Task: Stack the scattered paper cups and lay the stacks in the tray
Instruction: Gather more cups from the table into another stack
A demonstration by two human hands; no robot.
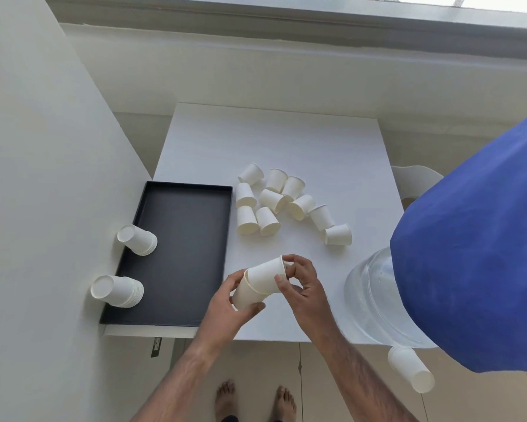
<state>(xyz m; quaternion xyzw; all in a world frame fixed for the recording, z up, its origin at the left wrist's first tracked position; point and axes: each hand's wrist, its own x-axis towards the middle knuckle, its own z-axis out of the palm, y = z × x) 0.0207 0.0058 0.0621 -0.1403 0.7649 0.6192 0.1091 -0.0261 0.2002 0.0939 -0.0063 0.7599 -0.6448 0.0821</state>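
Observation:
Several white paper cups [274, 201] lie scattered on the white table [286, 141], right of a black tray [192, 300]. Two stacks of cups lie on their sides along the tray's left edge, one farther [137, 240] and one nearer [117, 291]. Above the table's front edge my left hand [225, 303] grips a short cup stack [248, 295]. My right hand [301, 283] holds a single cup [266, 274] whose mouth sits over the end of that stack, tilted.
A large clear water bottle [375, 296] with a blue top [475, 239] stands at the table's right front. Another cup stack [411, 373] pokes out below it. A wall runs along the left. My bare feet [256, 400] show below.

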